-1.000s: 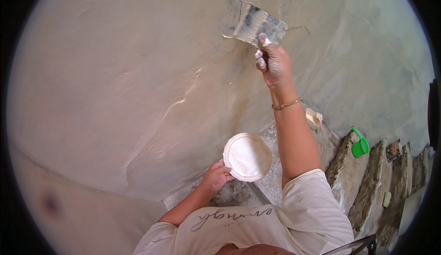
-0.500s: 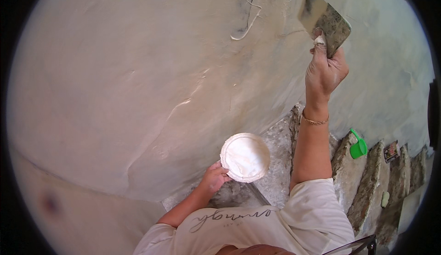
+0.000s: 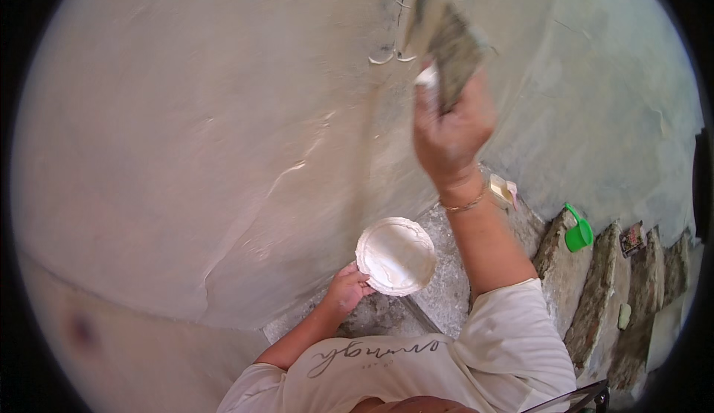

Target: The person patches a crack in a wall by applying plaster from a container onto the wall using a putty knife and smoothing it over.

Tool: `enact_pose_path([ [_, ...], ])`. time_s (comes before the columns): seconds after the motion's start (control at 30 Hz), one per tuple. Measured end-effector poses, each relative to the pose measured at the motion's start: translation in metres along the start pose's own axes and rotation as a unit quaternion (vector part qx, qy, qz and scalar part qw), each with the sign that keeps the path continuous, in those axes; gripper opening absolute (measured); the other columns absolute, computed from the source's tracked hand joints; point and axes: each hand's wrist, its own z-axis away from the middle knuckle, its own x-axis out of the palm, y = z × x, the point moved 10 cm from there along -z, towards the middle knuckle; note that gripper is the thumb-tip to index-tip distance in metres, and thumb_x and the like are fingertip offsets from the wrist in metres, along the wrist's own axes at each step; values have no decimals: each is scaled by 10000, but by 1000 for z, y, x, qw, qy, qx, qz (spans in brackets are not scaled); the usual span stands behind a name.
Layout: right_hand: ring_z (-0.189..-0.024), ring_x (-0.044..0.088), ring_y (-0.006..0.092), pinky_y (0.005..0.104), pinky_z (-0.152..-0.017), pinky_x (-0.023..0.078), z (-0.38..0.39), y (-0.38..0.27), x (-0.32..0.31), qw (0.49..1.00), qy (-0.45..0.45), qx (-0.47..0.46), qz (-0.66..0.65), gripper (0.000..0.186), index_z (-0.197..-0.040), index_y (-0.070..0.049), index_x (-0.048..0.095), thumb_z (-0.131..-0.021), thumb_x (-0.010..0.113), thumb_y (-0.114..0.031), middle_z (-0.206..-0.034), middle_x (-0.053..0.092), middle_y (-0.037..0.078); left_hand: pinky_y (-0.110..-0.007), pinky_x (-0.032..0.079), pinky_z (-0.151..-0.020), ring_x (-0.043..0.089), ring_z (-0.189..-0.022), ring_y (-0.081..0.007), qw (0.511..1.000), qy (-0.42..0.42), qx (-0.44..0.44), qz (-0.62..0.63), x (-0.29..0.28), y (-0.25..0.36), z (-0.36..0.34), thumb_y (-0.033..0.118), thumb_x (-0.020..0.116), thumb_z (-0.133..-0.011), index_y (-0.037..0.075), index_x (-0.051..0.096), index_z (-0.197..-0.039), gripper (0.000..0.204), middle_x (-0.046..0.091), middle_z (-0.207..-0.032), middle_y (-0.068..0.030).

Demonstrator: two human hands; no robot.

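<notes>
Lower centre, the left hand [image 3: 348,288] grips a tub [image 3: 394,221] by its edge, likely keeping its mouth clear; upper centre, the right hand [image 3: 455,134] clutches a scraper [image 3: 455,45].

At six o'clock, the shirt [image 3: 476,365] bears one large word in dark cursive, upside down, with a smaller, fainter line on its six o'clock side. Near three o'clock, a packet [image 3: 634,240] shows print too small to read.

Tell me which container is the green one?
The cup with the sticking-out handle, over on the steps at the right. The round tub in the left hand is white instead.
</notes>
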Motion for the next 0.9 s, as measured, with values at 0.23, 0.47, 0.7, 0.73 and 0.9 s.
enact_pose_path([
  [0.23,-725,592,213,300,-664,490,-53,39,-2,998,19,-51,22,272,-1042,48,636,-772,608,36,-858,621,119,-421,489,-894,583,-1057,-273,1000,1,13,-1,-1,4,1,5,509,-815,-15,435,-1269,461,561,-1195,-149],
  [0.47,-726,549,279,336,-686,473,37,24,54,961,-154,-172,150,480,-1119,43,597,-639,597,51,-841,545,129,-428,485,-905,577,-1070,-271,1000,-3,-2,-1,-4,1,-2,7,525,-812,-26,440,-1260,458,560,-1201,-147],
  [0.7,-684,536,250,331,-612,461,27,24,4,967,-212,-79,115,481,-1150,-40,612,-672,606,19,-818,524,104,-437,476,-917,571,-1079,-273,1000,1,8,-3,2,7,3,5,523,-811,-34,441,-1257,456,556,-1210,-147],
  [0.73,-677,533,251,329,-604,455,13,27,-5,977,-178,-61,104,471,-1148,-58,617,-683,603,15,-807,522,100,-438,474,-919,570,-1081,-275,1000,-3,5,-6,2,7,2,5,520,-812,-34,440,-1258,455,555,-1211,-148],
  [0.9,-665,527,254,328,-594,449,-57,26,-10,986,-108,-63,112,441,-1139,-80,627,-708,589,9,-770,506,80,-441,471,-924,567,-1088,-279,1000,-22,-7,6,1,3,-2,6,513,-816,-32,441,-1260,451,555,-1206,-156],
])
